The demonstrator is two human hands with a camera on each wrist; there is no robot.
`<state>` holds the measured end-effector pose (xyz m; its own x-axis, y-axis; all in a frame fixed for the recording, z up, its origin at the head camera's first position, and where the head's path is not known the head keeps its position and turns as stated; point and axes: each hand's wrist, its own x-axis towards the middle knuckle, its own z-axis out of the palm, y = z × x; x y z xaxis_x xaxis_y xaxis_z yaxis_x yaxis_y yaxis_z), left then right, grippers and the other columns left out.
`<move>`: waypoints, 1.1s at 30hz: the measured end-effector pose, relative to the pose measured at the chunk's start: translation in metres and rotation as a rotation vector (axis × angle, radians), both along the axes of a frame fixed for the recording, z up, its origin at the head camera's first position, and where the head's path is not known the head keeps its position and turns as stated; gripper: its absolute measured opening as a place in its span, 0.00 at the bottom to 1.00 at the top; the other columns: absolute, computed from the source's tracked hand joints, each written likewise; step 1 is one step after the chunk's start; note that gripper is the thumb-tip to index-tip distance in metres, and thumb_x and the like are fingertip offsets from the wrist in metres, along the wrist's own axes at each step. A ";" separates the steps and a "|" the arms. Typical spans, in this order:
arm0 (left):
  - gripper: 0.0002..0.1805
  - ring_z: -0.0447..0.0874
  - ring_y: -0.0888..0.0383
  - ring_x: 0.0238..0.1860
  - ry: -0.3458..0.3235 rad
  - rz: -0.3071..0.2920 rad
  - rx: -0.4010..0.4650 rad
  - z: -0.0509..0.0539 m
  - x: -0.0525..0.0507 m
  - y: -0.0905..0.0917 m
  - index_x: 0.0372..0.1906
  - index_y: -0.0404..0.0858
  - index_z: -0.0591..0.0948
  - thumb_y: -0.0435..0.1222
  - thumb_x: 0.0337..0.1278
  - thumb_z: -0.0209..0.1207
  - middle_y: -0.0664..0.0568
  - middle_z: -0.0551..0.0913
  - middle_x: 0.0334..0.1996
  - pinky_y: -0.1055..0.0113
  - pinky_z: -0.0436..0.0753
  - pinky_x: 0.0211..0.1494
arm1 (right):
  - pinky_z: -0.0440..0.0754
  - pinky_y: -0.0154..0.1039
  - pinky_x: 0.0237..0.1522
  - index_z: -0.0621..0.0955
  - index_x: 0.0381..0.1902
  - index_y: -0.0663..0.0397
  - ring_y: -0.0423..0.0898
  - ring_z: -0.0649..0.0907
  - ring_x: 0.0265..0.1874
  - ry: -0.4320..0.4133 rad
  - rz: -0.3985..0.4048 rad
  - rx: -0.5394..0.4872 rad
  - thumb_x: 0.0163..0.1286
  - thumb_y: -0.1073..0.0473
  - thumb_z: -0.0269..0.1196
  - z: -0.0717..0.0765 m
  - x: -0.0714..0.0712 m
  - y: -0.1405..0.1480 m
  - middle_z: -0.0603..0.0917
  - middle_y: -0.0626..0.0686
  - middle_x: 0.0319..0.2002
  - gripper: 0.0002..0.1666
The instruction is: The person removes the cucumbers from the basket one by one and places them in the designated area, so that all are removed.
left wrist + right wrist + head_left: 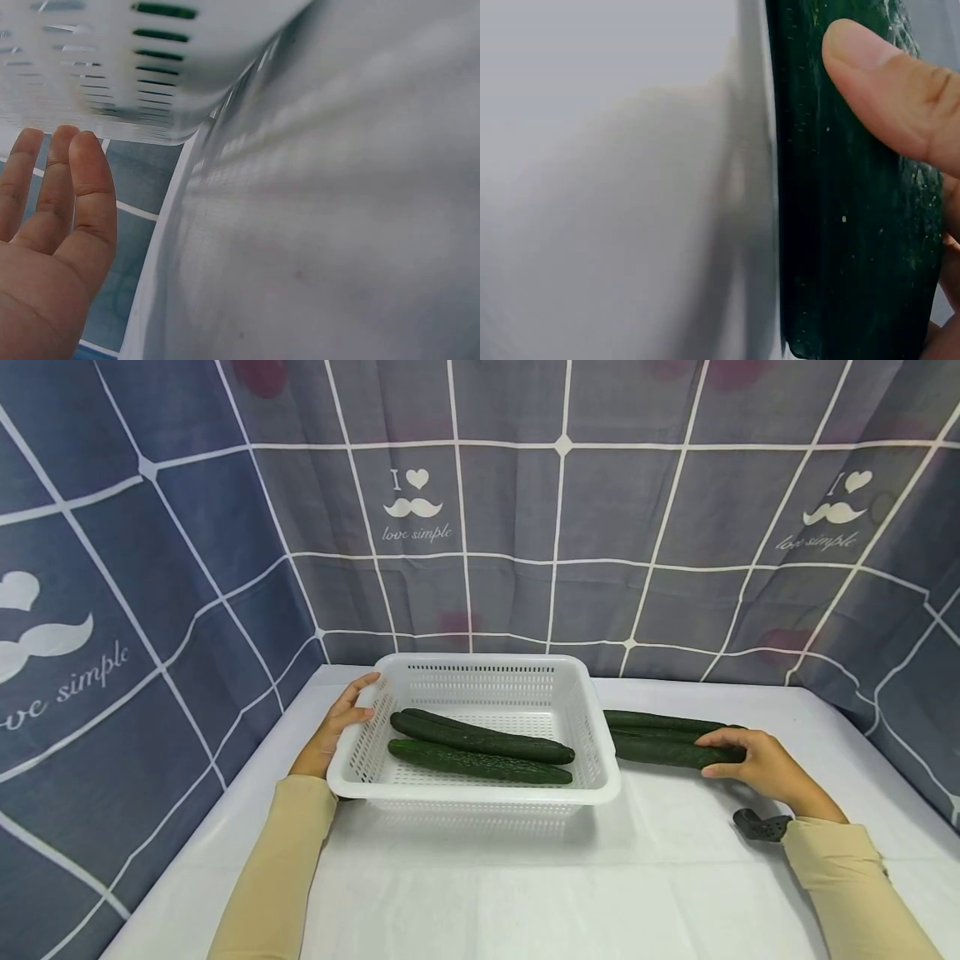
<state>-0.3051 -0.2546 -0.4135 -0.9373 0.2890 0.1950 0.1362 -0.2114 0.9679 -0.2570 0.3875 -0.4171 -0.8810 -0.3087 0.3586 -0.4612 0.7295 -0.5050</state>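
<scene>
Head view: a dark blue-grey curtain (510,497) with a white grid hangs behind my white table (480,893). On the table stands a white perforated basket (480,792), left of centre. My tan sleeves (277,868) come in on both sides. Dark green cucumbers (480,763) lie lengthwise inside the basket; more are on the table just right of it, side by side, their left ends hidden by the rim. Of these, I have the front cucumber (660,752) near its right end: my right hand (765,768) pinches it, thumb along one side, fingers on the other. My left hand (330,739) rests at the basket's left edge, the left wrist view showing three fingers nearly straight. Smallest is a black piece (760,826) at my right wrist.
</scene>
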 end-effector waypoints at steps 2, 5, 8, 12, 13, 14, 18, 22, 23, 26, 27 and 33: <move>0.33 0.69 0.55 0.66 -0.004 0.000 0.001 0.000 0.000 0.000 0.72 0.60 0.72 0.30 0.67 0.47 0.50 0.61 0.75 0.62 0.77 0.61 | 0.74 0.22 0.46 0.89 0.50 0.60 0.19 0.76 0.46 0.000 -0.006 0.028 0.56 0.66 0.83 0.000 0.000 -0.003 0.91 0.55 0.47 0.23; 0.33 0.67 0.55 0.67 -0.014 -0.005 0.005 0.000 0.000 0.000 0.73 0.60 0.71 0.30 0.68 0.47 0.50 0.60 0.75 0.62 0.76 0.61 | 0.75 0.25 0.46 0.90 0.50 0.59 0.19 0.76 0.46 -0.006 -0.015 0.058 0.56 0.64 0.83 0.000 0.001 -0.006 0.91 0.59 0.47 0.23; 0.33 0.67 0.55 0.68 -0.023 -0.012 0.012 0.000 0.000 0.000 0.74 0.60 0.71 0.30 0.68 0.47 0.50 0.60 0.76 0.62 0.77 0.61 | 0.77 0.29 0.46 0.90 0.51 0.59 0.21 0.76 0.46 -0.021 -0.024 0.075 0.56 0.63 0.83 0.001 0.001 -0.009 0.91 0.60 0.47 0.24; 0.33 0.68 0.55 0.68 -0.012 -0.007 0.007 -0.001 0.000 -0.001 0.73 0.60 0.71 0.30 0.67 0.47 0.50 0.61 0.75 0.62 0.77 0.61 | 0.79 0.35 0.47 0.90 0.51 0.58 0.27 0.79 0.47 -0.052 -0.041 0.101 0.56 0.60 0.84 0.003 0.001 -0.012 0.91 0.59 0.48 0.25; 0.33 0.68 0.54 0.68 -0.008 -0.008 0.005 -0.001 0.000 -0.001 0.73 0.60 0.71 0.30 0.67 0.47 0.49 0.61 0.75 0.62 0.77 0.61 | 0.79 0.36 0.47 0.90 0.51 0.58 0.30 0.81 0.47 -0.054 -0.045 0.109 0.56 0.60 0.84 0.003 0.001 -0.012 0.91 0.59 0.48 0.25; 0.33 0.68 0.54 0.68 -0.005 -0.010 0.005 -0.001 0.000 -0.001 0.73 0.60 0.71 0.30 0.67 0.47 0.50 0.61 0.75 0.62 0.77 0.61 | 0.80 0.38 0.48 0.90 0.51 0.58 0.34 0.82 0.47 -0.056 -0.049 0.117 0.56 0.59 0.84 0.003 0.001 -0.013 0.91 0.59 0.49 0.25; 0.33 0.67 0.54 0.68 -0.010 -0.020 0.015 0.000 0.001 0.000 0.73 0.61 0.71 0.30 0.68 0.47 0.51 0.61 0.75 0.62 0.77 0.61 | 0.81 0.41 0.47 0.90 0.51 0.58 0.47 0.86 0.47 -0.063 -0.066 0.130 0.54 0.59 0.85 0.003 0.002 -0.014 0.91 0.60 0.48 0.26; 0.33 0.69 0.56 0.66 -0.003 -0.009 0.020 0.000 0.001 0.000 0.71 0.61 0.72 0.30 0.67 0.47 0.51 0.63 0.73 0.63 0.78 0.60 | 0.81 0.41 0.46 0.91 0.50 0.58 0.53 0.86 0.46 -0.075 -0.083 0.126 0.53 0.60 0.86 0.003 0.001 -0.014 0.90 0.60 0.47 0.26; 0.33 0.70 0.56 0.66 -0.001 -0.008 0.019 0.000 0.001 0.001 0.71 0.61 0.73 0.30 0.67 0.47 0.51 0.63 0.73 0.63 0.78 0.60 | 0.81 0.41 0.46 0.91 0.50 0.58 0.54 0.86 0.46 -0.078 -0.086 0.125 0.52 0.60 0.86 0.003 0.001 -0.015 0.90 0.60 0.47 0.26; 0.33 0.70 0.55 0.65 -0.001 -0.007 0.026 0.000 0.001 0.001 0.70 0.61 0.73 0.29 0.66 0.47 0.52 0.64 0.72 0.62 0.78 0.60 | 0.81 0.46 0.47 0.91 0.50 0.59 0.57 0.86 0.46 -0.085 -0.089 0.127 0.52 0.61 0.85 0.003 0.001 -0.015 0.90 0.60 0.47 0.26; 0.33 0.70 0.55 0.65 0.000 -0.008 0.028 0.000 0.001 0.001 0.70 0.61 0.73 0.29 0.66 0.47 0.52 0.64 0.72 0.62 0.77 0.61 | 0.81 0.48 0.48 0.91 0.50 0.59 0.59 0.86 0.47 -0.087 -0.088 0.130 0.53 0.61 0.85 0.004 0.001 -0.015 0.90 0.60 0.47 0.26; 0.32 0.70 0.55 0.66 0.004 -0.013 0.022 0.001 0.002 0.001 0.71 0.61 0.73 0.30 0.67 0.47 0.51 0.64 0.72 0.62 0.77 0.60 | 0.80 0.65 0.53 0.90 0.51 0.60 0.69 0.85 0.52 -0.110 -0.083 0.138 0.57 0.60 0.83 0.008 0.002 -0.013 0.89 0.65 0.50 0.24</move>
